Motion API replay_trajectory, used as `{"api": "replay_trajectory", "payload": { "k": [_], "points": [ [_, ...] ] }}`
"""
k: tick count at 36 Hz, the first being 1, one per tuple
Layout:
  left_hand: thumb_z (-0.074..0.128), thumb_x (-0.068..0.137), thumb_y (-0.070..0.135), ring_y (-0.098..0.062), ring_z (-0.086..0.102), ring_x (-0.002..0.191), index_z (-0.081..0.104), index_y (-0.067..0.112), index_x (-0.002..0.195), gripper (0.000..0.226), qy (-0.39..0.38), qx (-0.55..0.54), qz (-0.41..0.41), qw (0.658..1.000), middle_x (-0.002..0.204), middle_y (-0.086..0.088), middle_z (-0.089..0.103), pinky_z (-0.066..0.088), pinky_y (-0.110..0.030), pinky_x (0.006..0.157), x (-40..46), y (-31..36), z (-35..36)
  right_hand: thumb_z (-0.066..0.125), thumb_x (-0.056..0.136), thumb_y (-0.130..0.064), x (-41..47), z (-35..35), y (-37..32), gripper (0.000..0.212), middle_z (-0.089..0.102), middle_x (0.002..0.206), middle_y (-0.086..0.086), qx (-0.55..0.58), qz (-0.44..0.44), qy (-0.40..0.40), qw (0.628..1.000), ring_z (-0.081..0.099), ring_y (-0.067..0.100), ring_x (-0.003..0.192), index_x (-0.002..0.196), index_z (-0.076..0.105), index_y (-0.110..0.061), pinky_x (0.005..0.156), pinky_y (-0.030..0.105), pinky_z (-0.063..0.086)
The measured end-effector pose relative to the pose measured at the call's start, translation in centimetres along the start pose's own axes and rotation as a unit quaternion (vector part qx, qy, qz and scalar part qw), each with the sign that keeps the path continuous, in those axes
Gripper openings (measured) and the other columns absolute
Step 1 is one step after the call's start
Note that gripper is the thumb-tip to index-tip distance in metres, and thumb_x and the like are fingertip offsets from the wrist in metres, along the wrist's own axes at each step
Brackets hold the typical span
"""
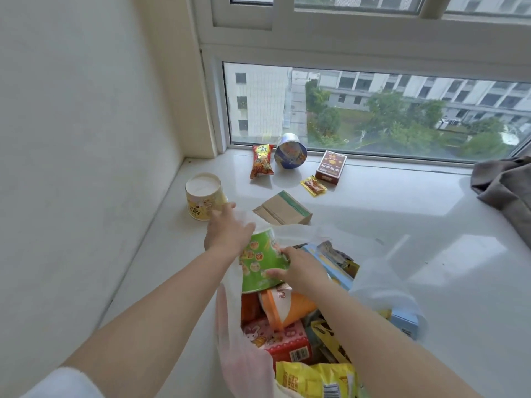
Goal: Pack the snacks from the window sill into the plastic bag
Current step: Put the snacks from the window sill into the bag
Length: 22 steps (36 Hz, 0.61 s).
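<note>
White and glossy, the window sill (402, 214) runs under a large window (373, 110) that looks down on buildings and trees, with a plain wall closing off its left edge. At the near edge of the sill a translucent plastic bag (238, 357) stands open, already stuffed with snacks: an orange cup (290, 308), a red and pink box (281, 340), a yellow packet (316, 380) and a light blue box (402, 317) among them.

Both hands meet at the mouth of the bag. The right hand (301, 268) curls its fingers around the lower part of a green cup (258, 262), which is tilted over the opening and rests against the orange cup below it. The left hand (227, 231) lies on the far side of the green cup with fingers stretched out towards the sill's left edge, its palm over the bag's rim; whether it pinches the plastic or only touches it is unclear.

Still on the sill are a yellow cup (204, 196) near the left edge, just beyond the left fingertips, and a brown cardboard box (283, 209) lying flat beside the bag. Along the far edge by the glass lie a red snack packet (261, 165), a blue bowl (290, 152) tipped on its side, a dark red box (330, 168) and a small yellow sachet (313, 185). A brownish cloth (505, 185) is heaped at the right edge.
</note>
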<state>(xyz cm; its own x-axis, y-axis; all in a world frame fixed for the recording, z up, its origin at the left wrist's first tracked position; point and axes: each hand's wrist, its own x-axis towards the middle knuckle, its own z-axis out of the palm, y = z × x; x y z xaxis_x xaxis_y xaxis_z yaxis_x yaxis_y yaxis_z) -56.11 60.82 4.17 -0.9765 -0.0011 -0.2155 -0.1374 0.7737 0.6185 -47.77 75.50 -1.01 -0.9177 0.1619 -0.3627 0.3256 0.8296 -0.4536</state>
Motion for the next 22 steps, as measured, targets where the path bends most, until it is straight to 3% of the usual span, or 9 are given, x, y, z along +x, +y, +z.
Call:
{"api": "replay_trajectory", "payload": {
  "k": [4,7,10,13,18,22],
  "points": [
    [0.061,0.078,0.04,-0.026,0.02,0.132,0.02,0.037,0.143,0.077,0.031,0.216,0.17,0.961,0.141,-0.003,0.02,0.032,-0.041,0.1,0.0,1.0,1.7,0.043,0.093,-0.049,1.3,-2.9,0.5,0.037,0.067,0.095,-0.002,-0.045,-0.021,0.034,0.998,0.062,0.018,0.085,0.099,0.066,-0.02,0.068,0.029,0.048],
    [0.057,0.076,0.053,-0.023,0.016,0.136,0.028,0.037,0.141,0.074,0.022,0.254,0.233,0.939,0.146,0.0,0.022,0.022,-0.045,0.107,0.8,2.7,3.0,0.043,0.094,-0.035,2.6,-4.7,1.1,0.028,0.065,0.1,0.0,-0.051,-0.014,0.097,0.994,0.057,0.02,0.088,0.1,0.066,-0.02,0.068,0.029,0.042],
    [0.041,0.082,0.066,-0.021,0.017,0.137,0.04,0.033,0.138,0.065,-0.011,0.244,0.213,0.946,0.146,0.0,0.03,0.017,-0.048,0.109,2.5,4.1,4.6,0.041,0.093,-0.028,4.4,-5.8,2.1,0.027,0.064,0.103,0.003,-0.054,0.004,0.113,0.992,0.051,0.02,0.083,0.1,0.065,-0.019,0.065,0.028,0.036],
    [0.032,0.087,0.063,-0.021,0.019,0.136,0.044,0.032,0.136,0.059,-0.038,0.274,0.179,0.944,0.145,-0.002,0.031,0.015,-0.049,0.108,4.8,4.7,6.5,0.042,0.091,-0.028,6.4,-6.4,3.7,0.026,0.063,0.104,0.002,-0.043,0.025,0.115,0.992,0.049,0.018,0.084,0.102,0.065,-0.021,0.066,0.028,0.037],
    [0.042,0.085,0.055,-0.026,0.031,0.127,0.044,0.027,0.133,0.056,-0.11,0.317,0.12,0.934,0.138,-0.005,0.039,0.028,-0.046,0.1,9.6,5.0,10.0,0.043,0.09,-0.028,11.5,-7.3,6.5,0.028,0.062,0.107,0.0,-0.041,0.054,0.09,0.994,0.055,0.019,0.091,0.106,0.065,-0.023,0.067,0.028,0.043],
    [0.048,0.082,0.05,-0.029,0.03,0.128,0.038,0.029,0.137,0.06,-0.193,0.338,0.093,0.917,0.141,-0.006,0.032,0.031,-0.046,0.099,14.0,5.3,13.0,0.042,0.091,-0.025,16.9,-7.5,8.8,0.03,0.062,0.11,0.002,-0.022,0.082,0.091,0.992,0.054,0.02,0.091,0.109,0.065,-0.019,0.069,0.029,0.043]
  ]
}}
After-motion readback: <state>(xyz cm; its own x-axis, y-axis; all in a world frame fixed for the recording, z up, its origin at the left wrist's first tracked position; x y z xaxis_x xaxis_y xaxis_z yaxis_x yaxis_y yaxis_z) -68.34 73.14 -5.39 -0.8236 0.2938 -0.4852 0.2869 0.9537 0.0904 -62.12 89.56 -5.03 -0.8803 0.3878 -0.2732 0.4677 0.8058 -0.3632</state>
